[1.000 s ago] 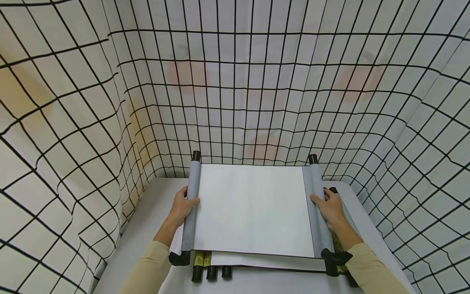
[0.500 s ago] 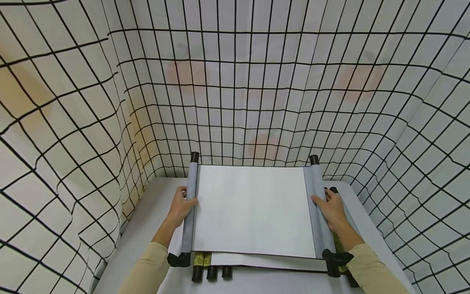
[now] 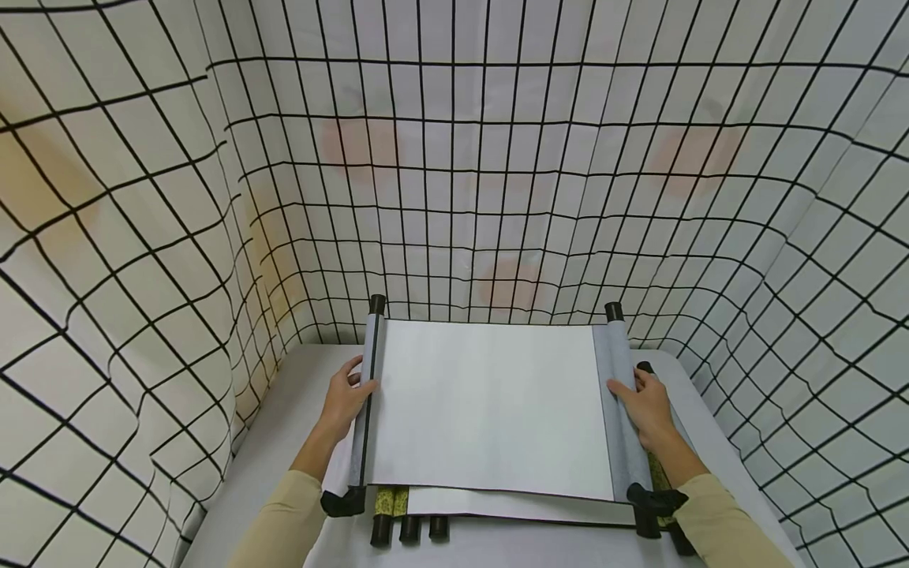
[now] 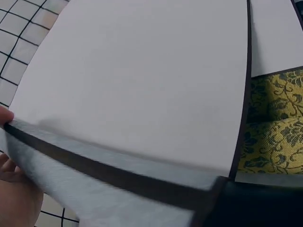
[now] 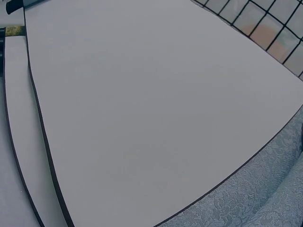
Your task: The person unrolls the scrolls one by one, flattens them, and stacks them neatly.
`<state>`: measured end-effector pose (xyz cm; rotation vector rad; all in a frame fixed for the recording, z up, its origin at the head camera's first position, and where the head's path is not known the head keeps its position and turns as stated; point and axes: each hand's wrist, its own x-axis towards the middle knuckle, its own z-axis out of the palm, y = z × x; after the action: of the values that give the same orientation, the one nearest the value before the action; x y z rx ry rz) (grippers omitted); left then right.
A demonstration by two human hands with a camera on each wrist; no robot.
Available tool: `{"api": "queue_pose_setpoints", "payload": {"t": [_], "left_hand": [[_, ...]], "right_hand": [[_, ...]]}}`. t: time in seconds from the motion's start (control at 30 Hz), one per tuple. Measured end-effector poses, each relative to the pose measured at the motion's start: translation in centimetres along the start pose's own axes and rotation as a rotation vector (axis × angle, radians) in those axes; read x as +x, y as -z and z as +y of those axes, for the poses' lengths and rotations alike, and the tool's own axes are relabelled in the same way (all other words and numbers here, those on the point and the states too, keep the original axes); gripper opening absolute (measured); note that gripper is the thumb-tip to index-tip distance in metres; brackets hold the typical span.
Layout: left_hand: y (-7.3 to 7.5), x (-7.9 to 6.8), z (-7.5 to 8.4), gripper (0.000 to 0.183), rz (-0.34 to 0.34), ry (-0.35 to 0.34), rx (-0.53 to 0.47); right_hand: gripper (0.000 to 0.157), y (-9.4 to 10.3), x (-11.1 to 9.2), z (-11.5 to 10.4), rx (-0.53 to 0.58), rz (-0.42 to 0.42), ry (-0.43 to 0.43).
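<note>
A hanging scroll (image 3: 490, 402) lies partly unrolled between my hands, its white sheet blank and edged with a thin dark line. My left hand (image 3: 344, 401) grips the grey-blue left roll, thumb on top and fingers behind it. Along that roll (image 4: 118, 175) runs a dark strip, plain in the left wrist view. On the other side my right hand (image 3: 649, 409) holds the right roll (image 3: 629, 434), thumb over its inner side. Grey patterned cloth (image 5: 255, 184) borders the sheet there. Black knobs (image 3: 378, 304) cap the rolls' far ends.
Beneath the held scroll shows another white sheet (image 3: 525, 503) with yellow-and-dark brocade rolls (image 4: 279, 123) at its left. Several black knobs (image 3: 409, 530) stick out toward the near side. A white table (image 3: 298, 379) carries everything, with black grid netting (image 3: 469, 213) around it.
The left hand has shifted slightly left and the right hand slightly right, so the white sheet spans a bit wider. The left roll has turned, and a dark strip now shows along it.
</note>
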<state>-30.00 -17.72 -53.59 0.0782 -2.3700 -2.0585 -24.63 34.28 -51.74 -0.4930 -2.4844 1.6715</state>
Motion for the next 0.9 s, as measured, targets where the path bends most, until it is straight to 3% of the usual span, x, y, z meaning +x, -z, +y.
{"api": "queue_pose_setpoints", "payload": {"t": [0.33,0.57,0.9], "left_hand": [[-0.08,0.20,-0.66,0.070,-0.054,-0.010,0.061],[0.10,0.10,-0.53,0.087,-0.042,-0.040,0.105],[0.62,0.08,-0.48,0.079,-0.018,-0.015,0.110]], "right_hand": [[0.084,-0.12,0.23,0.31,0.016,0.002,0.013],[0.084,-0.07,0.19,0.28,0.021,-0.007,0.014],[0.087,0.16,0.32,0.42,0.002,-0.020,0.018]]}}
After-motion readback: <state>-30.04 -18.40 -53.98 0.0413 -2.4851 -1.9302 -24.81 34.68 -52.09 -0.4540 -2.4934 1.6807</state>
